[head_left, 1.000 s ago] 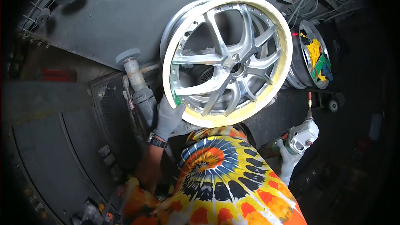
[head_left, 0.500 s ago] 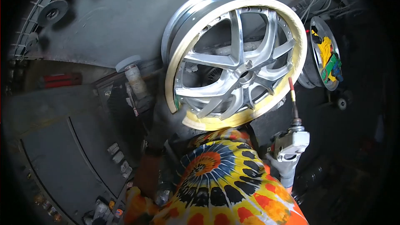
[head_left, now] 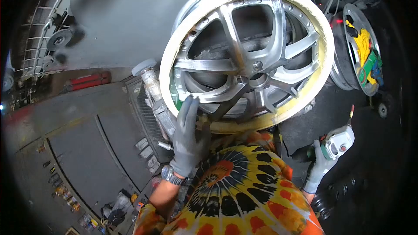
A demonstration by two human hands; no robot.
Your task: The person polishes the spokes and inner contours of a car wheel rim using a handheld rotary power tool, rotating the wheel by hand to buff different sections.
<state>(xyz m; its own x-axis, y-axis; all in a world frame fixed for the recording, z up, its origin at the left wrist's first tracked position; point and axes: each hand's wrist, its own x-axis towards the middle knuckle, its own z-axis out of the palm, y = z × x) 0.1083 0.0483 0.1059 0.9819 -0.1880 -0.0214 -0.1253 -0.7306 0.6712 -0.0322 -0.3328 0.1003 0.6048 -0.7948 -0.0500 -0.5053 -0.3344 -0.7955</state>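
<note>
A silver alloy wheel (head_left: 257, 56) with several spokes stands tilted before me, pale yellow tape wrapped round its rim. My left hand (head_left: 188, 132), in a grey glove, has its fingers stretched out at the lower left of the rim. The fingertips overlap the rim's edge near a green patch; whether they press on it I cannot tell. My right hand (head_left: 320, 165), also gloved, is wrapped round a die grinder (head_left: 338, 142) to the lower right, apart from the wheel. A thin shaft with a reddish tip sticks up from the tool.
Another wheel (head_left: 348, 61) stands at the right, with yellow and green cloths (head_left: 365, 56) in it. A machine with a round pad (head_left: 143, 67) is left of the main wheel. Grinding discs (head_left: 60, 38) hang on a wire rack. A red tool (head_left: 89, 81) lies far left.
My left hand has come out of the shadow up to the rim's lower left. My right hand has swung the die grinder right and down, away from the wheel. The view has shifted.
</note>
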